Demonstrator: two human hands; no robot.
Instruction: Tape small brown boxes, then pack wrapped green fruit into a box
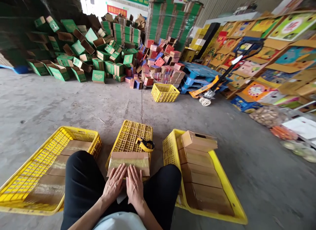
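In front of me a small brown cardboard box (128,159) lies on an upturned yellow crate (132,132). A strip of clear tape shines along its top. My left hand (115,182) and my right hand (134,184) rest flat on the box's near edge, side by side, with fingers stretched out. Neither hand grips anything. Just beyond the box, a yellow tape dispenser (143,145) lies on the crate's right side. On my left, a yellow basket (24,164) holds taped boxes (48,187). To my right, another yellow basket (237,207) contains several brown boxes (202,170).
A yellow crate (165,93) stands farther off on the concrete floor (118,104). Behind it are heaps of green cartons (60,71) and red cartons (170,50). Blue pallets (195,71), a pallet jack (209,88) and stacked fruit boxes (259,91) occupy the right side.
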